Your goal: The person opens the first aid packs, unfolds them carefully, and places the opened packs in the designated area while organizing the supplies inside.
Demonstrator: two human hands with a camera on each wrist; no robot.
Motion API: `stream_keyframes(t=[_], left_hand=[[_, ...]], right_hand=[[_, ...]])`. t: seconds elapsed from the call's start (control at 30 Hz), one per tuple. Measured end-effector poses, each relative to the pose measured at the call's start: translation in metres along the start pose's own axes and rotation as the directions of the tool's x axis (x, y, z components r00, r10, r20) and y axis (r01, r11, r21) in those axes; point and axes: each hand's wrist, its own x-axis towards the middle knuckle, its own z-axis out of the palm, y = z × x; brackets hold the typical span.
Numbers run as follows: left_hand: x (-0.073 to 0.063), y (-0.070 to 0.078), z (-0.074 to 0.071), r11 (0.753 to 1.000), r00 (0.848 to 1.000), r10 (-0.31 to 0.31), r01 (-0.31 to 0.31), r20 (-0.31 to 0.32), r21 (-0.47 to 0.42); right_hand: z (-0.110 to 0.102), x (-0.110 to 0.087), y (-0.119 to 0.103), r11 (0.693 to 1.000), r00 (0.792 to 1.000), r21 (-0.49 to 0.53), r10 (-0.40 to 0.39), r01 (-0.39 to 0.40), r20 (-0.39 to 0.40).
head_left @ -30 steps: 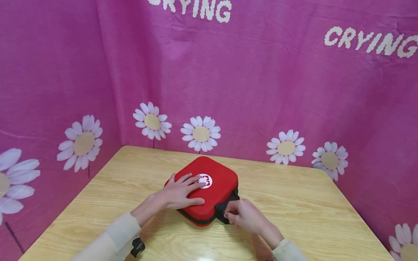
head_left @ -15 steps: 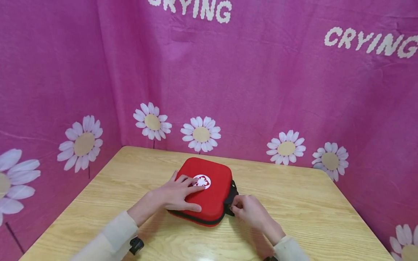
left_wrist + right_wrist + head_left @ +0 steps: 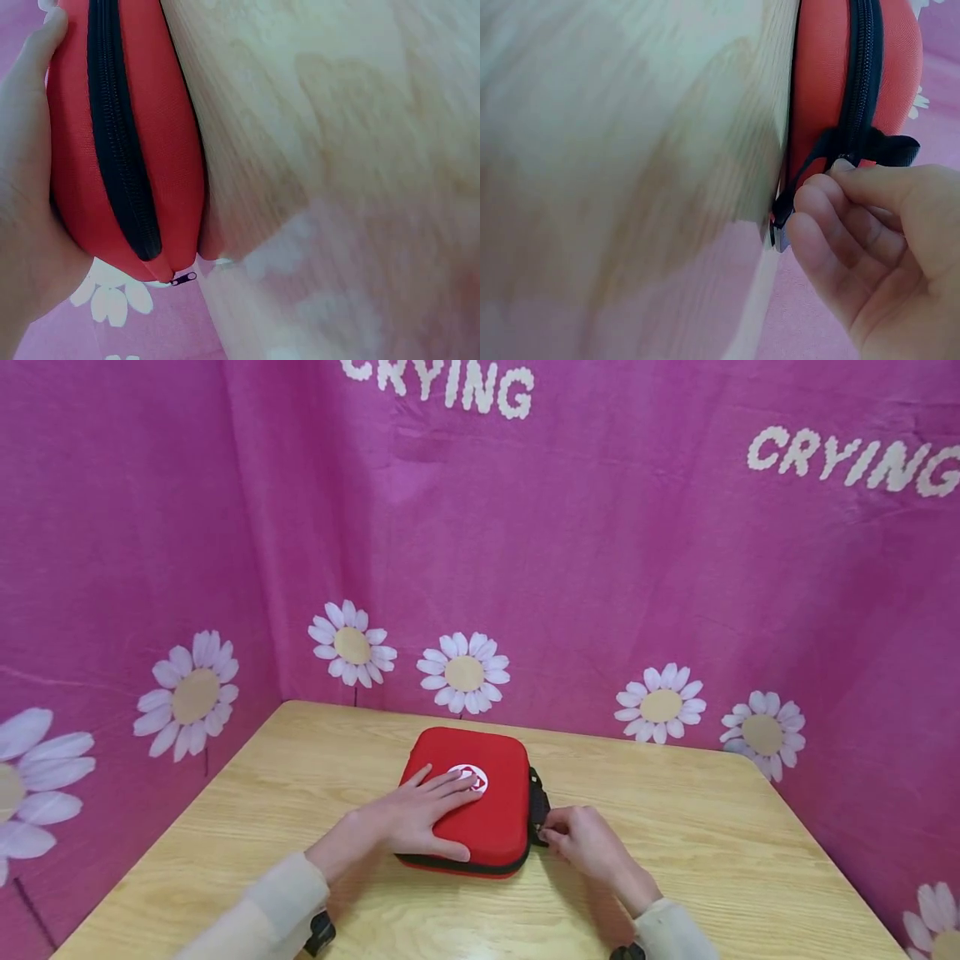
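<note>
A red zip-up first-aid case (image 3: 501, 810) with a white round emblem lies flat on the wooden table. Spread across its lid, my left hand (image 3: 420, 817) presses down with straight fingers, the thumb near the front edge. At the case's right side my right hand (image 3: 588, 842) pinches the zipper pull, mostly covered by the fingertips, beside the black carry handle (image 3: 537, 806). The right wrist view shows thumb and forefinger at the black zipper (image 3: 861, 82), its teeth together above them. A second small zipper pull (image 3: 184, 278) hangs at the far end in the left wrist view.
The light wooden table (image 3: 705, 860) carries the case near its middle. Pink cloth (image 3: 570, 527) printed with daisies and lettering hangs behind and along both sides. Dark wrist straps (image 3: 321, 933) show under the pale sleeves.
The case has turned counterclockwise, so its handle side now faces right. My right hand has shifted slightly right along with it, still pinching; the left hand stays on the lid.
</note>
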Motion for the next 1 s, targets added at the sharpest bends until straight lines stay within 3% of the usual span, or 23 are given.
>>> stream_keyframes(t=[0.37, 0.8, 1.0], left_hand=[[0.014, 0.005, 0.001, 0.996, 0.996, -0.094, 0.094, -0.009, -0.002], [0.021, 0.024, 0.004, 0.984, 0.984, -0.176, 0.176, -0.032, -0.001], [0.025, 0.03, 0.009, 0.978, 0.977, -0.206, 0.207, -0.05, 0.023]], right_hand=[[-0.007, -0.005, -0.003, 0.994, 0.997, -0.08, -0.08, 0.079, -0.009], [-0.007, -0.017, -0.011, 0.972, 0.985, -0.168, -0.17, 0.165, -0.02], [-0.009, -0.018, -0.01, 0.971, 0.988, -0.185, -0.156, 0.151, -0.014]])
